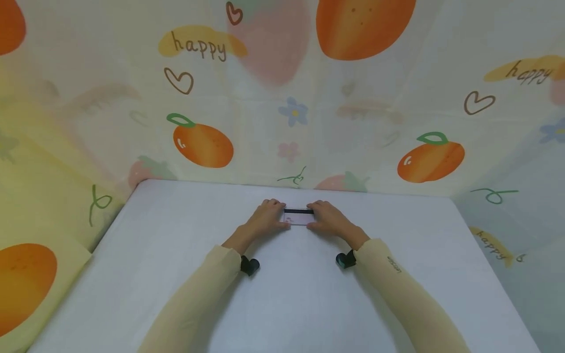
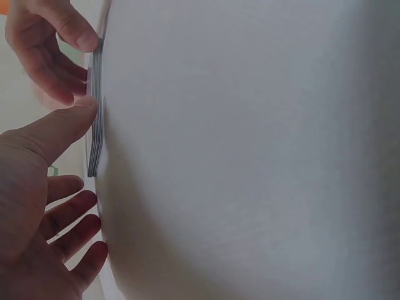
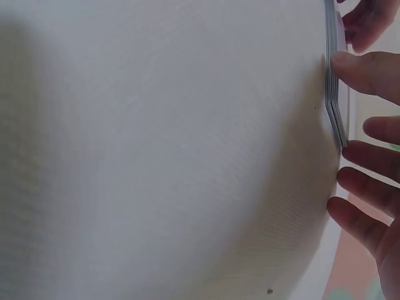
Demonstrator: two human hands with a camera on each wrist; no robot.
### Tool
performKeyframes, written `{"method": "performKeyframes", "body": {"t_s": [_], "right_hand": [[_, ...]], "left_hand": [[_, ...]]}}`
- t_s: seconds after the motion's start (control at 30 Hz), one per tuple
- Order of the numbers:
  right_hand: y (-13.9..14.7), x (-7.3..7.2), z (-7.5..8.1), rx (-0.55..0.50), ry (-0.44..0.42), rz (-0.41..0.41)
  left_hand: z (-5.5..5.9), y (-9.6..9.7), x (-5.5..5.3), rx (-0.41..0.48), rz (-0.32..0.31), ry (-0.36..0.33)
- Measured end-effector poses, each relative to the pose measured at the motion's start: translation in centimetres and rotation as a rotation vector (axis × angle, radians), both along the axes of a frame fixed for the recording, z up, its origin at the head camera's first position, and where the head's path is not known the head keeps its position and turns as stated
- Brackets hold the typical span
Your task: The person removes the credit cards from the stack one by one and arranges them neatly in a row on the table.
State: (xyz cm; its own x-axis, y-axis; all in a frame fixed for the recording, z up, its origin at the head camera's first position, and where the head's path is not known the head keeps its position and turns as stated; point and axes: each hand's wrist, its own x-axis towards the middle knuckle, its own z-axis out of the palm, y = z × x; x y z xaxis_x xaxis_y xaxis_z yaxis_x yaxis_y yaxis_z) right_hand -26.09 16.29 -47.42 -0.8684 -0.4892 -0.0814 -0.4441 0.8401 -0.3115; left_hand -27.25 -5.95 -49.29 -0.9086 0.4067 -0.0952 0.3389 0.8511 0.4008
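Observation:
A small stack of flat cards [image 1: 301,219], pale pink on top with a black stripe along the far side, lies on the white table. Its layered grey edge shows in both wrist views. My left hand [image 1: 268,216] holds the left end, thumb at the near edge and fingers towards the far side. At the right end, my right hand [image 1: 327,218] holds the stack in the same way. In the left wrist view the left thumb [image 2: 75,122] touches the layered edge; the right thumb [image 3: 362,72] does so in the right wrist view. The other fingers spread loosely, their tips near the table.
The white table [image 1: 291,304] ends just beyond the hands, at a patterned cloth backdrop [image 1: 260,127] with fruit and lettering. Cloth also hangs at both sides. Dark wrist cameras [image 1: 250,266] hang below the pale sleeves [image 1: 194,299].

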Motion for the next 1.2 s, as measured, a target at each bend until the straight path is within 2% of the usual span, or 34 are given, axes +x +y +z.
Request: {"method": "performKeyframes", "body": {"t_s": [0.23,0.4,0.83,1.2], "right_hand": [[0.00,-0.49,-0.28,0.014,0.027,0.025],[-0.05,-0.63,-0.27,0.020,0.025,0.037],[-0.06,-0.67,-0.08,0.014,0.008,0.016],[0.03,-1.02,-0.16,0.065,-0.033,-0.024]], "left_hand": [[-0.51,0.15,-0.37,-0.023,-0.002,0.023],[-0.35,0.23,-0.32,-0.016,-0.004,0.027],[0.26,0.36,-0.21,0.004,0.000,0.011],[0.11,0.27,-0.33,0.029,0.010,-0.007]]}}
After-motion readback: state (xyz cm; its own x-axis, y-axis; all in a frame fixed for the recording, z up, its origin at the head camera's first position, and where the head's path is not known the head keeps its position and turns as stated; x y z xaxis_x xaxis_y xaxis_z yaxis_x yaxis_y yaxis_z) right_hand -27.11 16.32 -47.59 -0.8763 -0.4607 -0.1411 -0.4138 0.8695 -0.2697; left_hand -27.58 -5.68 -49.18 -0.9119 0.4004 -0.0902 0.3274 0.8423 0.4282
